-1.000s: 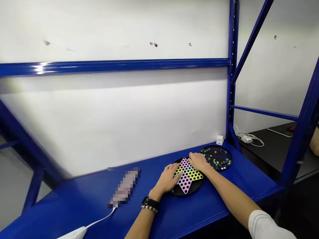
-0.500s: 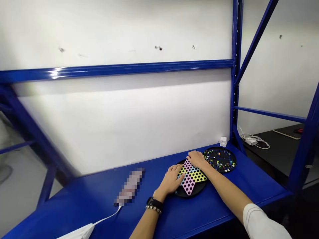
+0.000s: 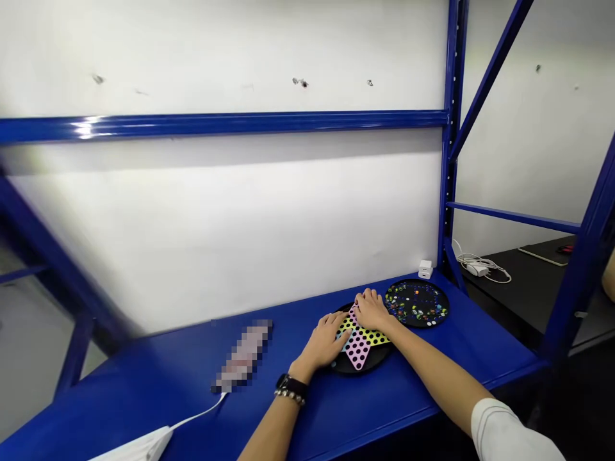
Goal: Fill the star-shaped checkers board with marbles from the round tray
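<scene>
Near five o'clock in my view lies the flat star-shaped board (image 3: 358, 351), pink, yellow and pale blue with rows of black holes, over a round black tray (image 3: 369, 365) on the blue metal table (image 3: 192, 358). My left hand (image 3: 323, 340) lies at the board's nine o'clock, palm down, thumb spread away from the fingers and reaching over the coloured surface. My right hand (image 3: 373, 311) covers part of the board around one o'clock, its fingers bent over the upper point; I cannot tell whether they pinch it.

From the board, a second round black tray (image 3: 423, 296) holding many small coloured marbles sits at two o'clock, just beside my right hand. Beyond it are small white plug blocks (image 3: 425, 269). Towards nine o'clock, well apart from my left hand, lies a blurred-out pinkish object (image 3: 245, 354) with a white cable (image 3: 199, 416) at its lower end.
</scene>
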The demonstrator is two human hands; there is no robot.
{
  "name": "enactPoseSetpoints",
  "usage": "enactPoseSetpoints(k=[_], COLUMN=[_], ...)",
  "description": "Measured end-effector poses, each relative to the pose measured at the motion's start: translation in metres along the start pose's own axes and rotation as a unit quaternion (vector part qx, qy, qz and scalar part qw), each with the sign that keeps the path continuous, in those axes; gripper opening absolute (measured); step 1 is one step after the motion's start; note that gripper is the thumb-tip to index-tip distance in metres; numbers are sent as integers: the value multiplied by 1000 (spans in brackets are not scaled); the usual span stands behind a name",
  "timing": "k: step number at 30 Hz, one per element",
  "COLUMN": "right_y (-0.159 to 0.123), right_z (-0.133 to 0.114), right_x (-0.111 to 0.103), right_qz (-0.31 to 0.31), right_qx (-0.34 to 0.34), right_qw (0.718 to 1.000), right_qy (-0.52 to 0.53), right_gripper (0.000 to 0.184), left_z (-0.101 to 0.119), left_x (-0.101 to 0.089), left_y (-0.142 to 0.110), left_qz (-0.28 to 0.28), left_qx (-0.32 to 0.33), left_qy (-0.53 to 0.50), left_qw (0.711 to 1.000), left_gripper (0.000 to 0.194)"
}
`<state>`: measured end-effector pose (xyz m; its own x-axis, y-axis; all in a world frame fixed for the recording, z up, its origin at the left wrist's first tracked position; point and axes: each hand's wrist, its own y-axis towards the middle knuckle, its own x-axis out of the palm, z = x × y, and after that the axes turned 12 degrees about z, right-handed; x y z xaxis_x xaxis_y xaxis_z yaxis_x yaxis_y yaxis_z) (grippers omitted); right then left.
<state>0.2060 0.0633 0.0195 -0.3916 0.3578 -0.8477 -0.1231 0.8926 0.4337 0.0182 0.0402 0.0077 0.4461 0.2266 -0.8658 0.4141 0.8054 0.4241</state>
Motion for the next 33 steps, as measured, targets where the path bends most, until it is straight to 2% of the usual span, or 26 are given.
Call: enactPoseSetpoints(k=[4,7,10,12,14,17,20,24,27,30,31,33], right_y=[3,9,4,-11,-31,-60,-75,-79,-73,-54,-45,-25], right_z=[-1,17,62,102,143,192,215,217,203,169,154,118], right_x=[-6,-27,-61,-82,-97,-103,-95,-91,-99,-107,-108,-103], right_qz=[25,66,64,34,30,16,-23,-17,26,100,110,86], right_qx=[32,68,120,159,186,164,136,131,132,121,104,55], right_qw=[999,995,990,987,982,986,989,990,989,983,983,987], right_qy=[15,43,46,17,-15,-5,45,54,67,95,106,125], right_gripper=[22,22,23,23,20,20,21,19,23,25,25,24], left_z=[-1,1,3,5,6,7,7,6,6,7,8,10], left_x=[0,-1,-2,-3,-3,-3,-2,-1,-2,-4,-5,-6], left_y=[0,-1,-1,-1,-1,-1,-2,-2,-1,-1,-1,0], left_qz=[-8,-5,3,-2,-9,-6,4,3,-1,-7,-11,-16], left_qx=[-5,-3,0,-3,-8,-10,-7,-9,-9,-10,-10,-12], left_qy=[2,-1,-4,-5,-9,-11,-7,-5,-7,-7,-7,-7], left_qw=[1000,1000,1000,1000,1000,1000,1000,1000,1000,1000,1000,1000], left_gripper=[52,52,53,53,54,55,54,55,55,55,55,54])
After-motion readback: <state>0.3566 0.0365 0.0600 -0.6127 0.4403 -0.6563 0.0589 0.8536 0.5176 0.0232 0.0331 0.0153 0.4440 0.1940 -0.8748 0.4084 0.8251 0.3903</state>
